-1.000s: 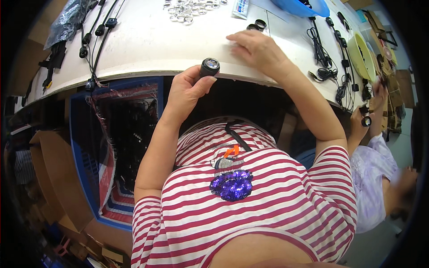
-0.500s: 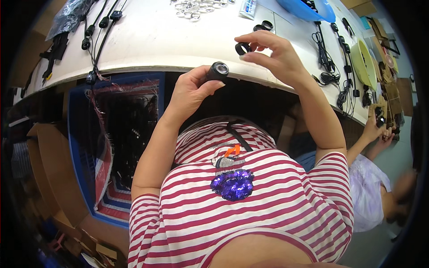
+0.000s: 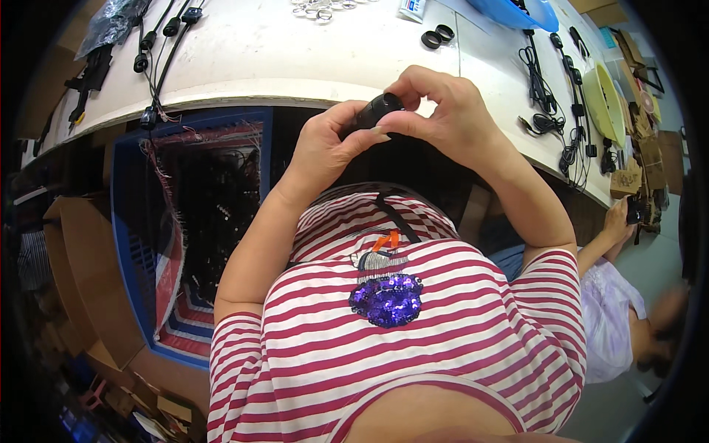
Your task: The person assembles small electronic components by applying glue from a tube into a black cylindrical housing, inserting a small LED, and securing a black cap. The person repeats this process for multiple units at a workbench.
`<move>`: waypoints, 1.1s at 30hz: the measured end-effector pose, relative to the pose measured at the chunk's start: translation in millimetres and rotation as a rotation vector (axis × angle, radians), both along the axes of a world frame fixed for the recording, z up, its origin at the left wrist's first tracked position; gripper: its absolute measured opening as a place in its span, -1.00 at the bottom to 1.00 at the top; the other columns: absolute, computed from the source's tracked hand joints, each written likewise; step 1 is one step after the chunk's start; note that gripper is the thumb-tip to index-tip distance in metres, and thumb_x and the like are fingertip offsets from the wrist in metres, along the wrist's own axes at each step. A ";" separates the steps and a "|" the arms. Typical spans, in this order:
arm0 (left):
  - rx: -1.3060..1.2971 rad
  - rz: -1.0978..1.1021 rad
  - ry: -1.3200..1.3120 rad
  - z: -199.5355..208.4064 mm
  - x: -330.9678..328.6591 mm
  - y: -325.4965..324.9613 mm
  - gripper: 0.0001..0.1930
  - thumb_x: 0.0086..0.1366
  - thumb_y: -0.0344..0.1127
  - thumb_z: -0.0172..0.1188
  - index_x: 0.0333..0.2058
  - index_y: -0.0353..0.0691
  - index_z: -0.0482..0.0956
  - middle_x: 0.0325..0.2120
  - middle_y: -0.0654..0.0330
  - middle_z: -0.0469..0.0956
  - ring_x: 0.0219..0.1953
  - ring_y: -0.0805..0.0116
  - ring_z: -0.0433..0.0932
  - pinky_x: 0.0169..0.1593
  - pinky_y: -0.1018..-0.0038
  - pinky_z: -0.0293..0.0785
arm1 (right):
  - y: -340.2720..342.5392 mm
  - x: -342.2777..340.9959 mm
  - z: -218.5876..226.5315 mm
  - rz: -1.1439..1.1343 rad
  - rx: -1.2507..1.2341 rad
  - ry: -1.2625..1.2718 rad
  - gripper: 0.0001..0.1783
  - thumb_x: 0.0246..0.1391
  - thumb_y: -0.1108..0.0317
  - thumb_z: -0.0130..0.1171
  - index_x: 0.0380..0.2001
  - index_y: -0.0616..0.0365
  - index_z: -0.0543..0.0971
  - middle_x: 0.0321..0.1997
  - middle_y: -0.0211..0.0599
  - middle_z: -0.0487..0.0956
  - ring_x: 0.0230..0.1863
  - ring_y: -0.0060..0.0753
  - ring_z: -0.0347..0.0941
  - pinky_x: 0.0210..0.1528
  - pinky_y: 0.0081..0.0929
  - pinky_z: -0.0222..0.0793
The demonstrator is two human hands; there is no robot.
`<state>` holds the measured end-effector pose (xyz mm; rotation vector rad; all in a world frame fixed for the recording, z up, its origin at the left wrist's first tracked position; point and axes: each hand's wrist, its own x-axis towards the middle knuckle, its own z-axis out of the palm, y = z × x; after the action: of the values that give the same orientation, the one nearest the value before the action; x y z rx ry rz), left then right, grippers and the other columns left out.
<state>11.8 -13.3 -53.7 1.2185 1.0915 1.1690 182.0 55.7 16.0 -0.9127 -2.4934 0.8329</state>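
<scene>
A short black cylinder (image 3: 371, 112), like a flashlight head, is gripped between the thumb and fingers of my left hand (image 3: 319, 151). At its upper right end, the thumb and fingertips of my right hand (image 3: 456, 114) are closed round a black ring (image 3: 392, 100) that meets the cylinder. The lens seen earlier in that end is now hidden. Two more black rings, one nearer (image 3: 431, 40) and one farther (image 3: 444, 32), lie on the white table (image 3: 258, 59) beyond my right hand.
Several clear rings (image 3: 323, 13) and a white-and-blue tube (image 3: 412, 9) are at the back. Black cables lie left (image 3: 164, 80) and right (image 3: 541, 88), near a blue basin (image 3: 545, 16) and a yellow basin (image 3: 602, 107). A lined blue crate (image 3: 131, 244) stands below; a co-worker (image 3: 609, 303) sits right.
My right hand has moved left and down, bringing the black ring from apart to the end of the cylinder. The cylinder has tilted, turning its lens out of sight.
</scene>
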 end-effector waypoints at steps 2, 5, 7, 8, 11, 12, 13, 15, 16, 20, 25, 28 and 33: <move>-0.018 -0.012 0.004 0.2 1.0 -1.1 -0.76 0.09 -0.35 0.21 -0.26 -0.30 0.51 -0.51 0.33 0.50 -0.46 0.61 0.40 -0.34 0.67 0.34 | -1.4 0.1 2.6 -0.020 -0.009 -0.045 -0.60 -0.18 0.23 0.28 -0.22 0.15 0.52 -0.39 -0.25 0.55 -0.38 -0.36 0.48 -0.35 -0.52 0.39; -0.002 -0.069 -0.064 0.4 -2.3 1.2 -0.76 0.09 -0.35 0.22 -0.26 -0.30 0.50 -0.50 0.31 0.50 -0.44 0.60 0.41 -0.32 0.66 0.34 | 1.8 4.0 4.6 0.098 0.045 0.033 -0.58 -0.20 0.18 0.29 -0.25 0.15 0.52 -0.42 -0.24 0.54 -0.42 -0.35 0.48 -0.40 -0.52 0.38; 0.019 -0.116 -0.045 -1.6 -5.9 2.9 -0.76 0.09 -0.40 0.20 -0.24 -0.31 0.49 -0.48 0.32 0.50 -0.42 0.62 0.41 -0.31 0.67 0.35 | 3.1 5.7 6.7 0.183 0.036 0.095 -0.55 -0.21 0.12 0.30 -0.25 0.13 0.51 -0.44 -0.25 0.54 -0.46 -0.34 0.47 -0.43 -0.52 0.37; 0.028 -0.144 0.006 -2.8 -6.4 4.0 -0.75 0.09 -0.44 0.17 -0.22 -0.33 0.48 -0.46 0.33 0.49 -0.41 0.63 0.41 -0.29 0.68 0.35 | 8.5 9.2 2.8 0.216 0.100 0.097 -0.55 -0.25 0.13 0.32 -0.26 0.09 0.51 -0.44 -0.28 0.53 -0.50 -0.34 0.46 -0.45 -0.52 0.36; 0.001 -0.149 0.027 1.5 -1.6 1.1 -0.75 0.08 -0.50 0.14 -0.21 -0.35 0.47 -0.44 0.32 0.49 -0.38 0.60 0.43 -0.25 0.67 0.37 | 3.9 12.5 16.1 0.095 0.104 -0.267 -0.56 -0.26 0.14 0.32 -0.27 0.08 0.52 -0.45 -0.29 0.53 -0.54 -0.34 0.44 -0.49 -0.53 0.34; 0.012 -0.125 0.028 0.6 -0.3 0.2 -0.76 0.08 -0.50 0.13 -0.22 -0.35 0.48 -0.44 0.32 0.50 -0.38 0.59 0.43 -0.25 0.66 0.38 | 1.5 12.2 16.1 0.080 0.128 -0.194 -0.57 -0.27 0.12 0.32 -0.30 0.09 0.53 -0.47 -0.28 0.53 -0.56 -0.34 0.43 -0.50 -0.53 0.33; 0.023 -0.098 0.030 0.3 1.6 -0.5 -0.76 0.08 -0.49 0.13 -0.22 -0.35 0.48 -0.44 0.31 0.50 -0.38 0.58 0.43 -0.26 0.65 0.38 | -0.7 11.6 15.7 0.068 0.151 -0.120 -0.58 -0.28 0.11 0.32 -0.33 0.11 0.53 -0.49 -0.26 0.52 -0.58 -0.34 0.42 -0.52 -0.53 0.33; 0.100 -0.057 0.117 6.2 0.5 0.1 -0.75 0.07 -0.42 0.19 -0.24 -0.34 0.51 -0.47 0.26 0.52 -0.41 0.55 0.44 -0.29 0.60 0.38 | -2.1 5.3 12.1 0.090 0.170 -0.037 -0.57 -0.27 0.09 0.32 -0.34 0.13 0.53 -0.51 -0.25 0.52 -0.59 -0.34 0.41 -0.53 -0.54 0.31; 0.109 -0.075 0.130 5.0 3.0 0.5 -0.73 0.06 -0.34 0.21 -0.25 -0.32 0.51 -0.49 0.18 0.51 -0.45 0.48 0.45 -0.31 0.56 0.38 | 0.5 12.3 12.4 0.114 0.169 -0.042 -0.56 -0.26 0.09 0.32 -0.33 0.14 0.52 -0.51 -0.24 0.52 -0.59 -0.33 0.41 -0.54 -0.54 0.31; 0.173 -0.074 0.201 12.3 7.2 -2.3 -0.65 0.02 -0.15 0.26 -0.32 -0.31 0.52 -0.54 0.01 0.49 -0.51 0.22 0.45 -0.35 0.45 0.36 | -6.3 10.8 22.8 -0.012 0.109 -0.302 -0.59 -0.22 0.20 0.30 -0.28 0.18 0.50 -0.52 -0.26 0.50 -0.60 -0.41 0.38 -0.51 -0.56 0.28; 0.251 -0.042 0.177 1.5 3.4 -4.4 -0.66 0.02 -0.25 0.26 -0.21 -0.26 0.51 -0.49 0.07 0.52 -0.44 0.40 0.46 -0.29 0.53 0.37 | -10.9 10.1 24.0 -0.005 -0.082 -0.242 -0.58 -0.16 0.18 0.27 -0.27 0.23 0.48 -0.49 -0.24 0.50 -0.58 -0.51 0.35 -0.49 -0.58 0.27; 0.224 0.040 0.206 7.4 6.5 -5.8 -0.64 0.01 -0.18 0.26 -0.25 -0.27 0.52 -0.48 0.01 0.52 -0.43 0.24 0.51 -0.30 0.47 0.39 | -5.4 7.3 24.6 -0.155 -0.240 -0.419 -0.60 -0.15 0.19 0.25 -0.28 0.24 0.49 -0.48 -0.22 0.51 -0.58 -0.51 0.35 -0.49 -0.59 0.27; 0.177 0.001 0.243 15.4 1.2 -7.8 -0.67 0.04 -0.38 0.24 -0.18 -0.31 0.49 -0.42 0.15 0.56 -0.39 0.51 0.48 -0.26 0.59 0.40 | -5.0 -2.8 30.1 -0.082 -0.103 -0.265 -0.53 -0.18 0.20 0.27 -0.18 0.21 0.48 -0.41 -0.20 0.53 -0.58 -0.42 0.39 -0.48 -0.55 0.31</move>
<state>13.0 -21.1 -38.4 1.5294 1.1856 1.1582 179.2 50.7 46.2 -1.2243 -2.6319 0.8691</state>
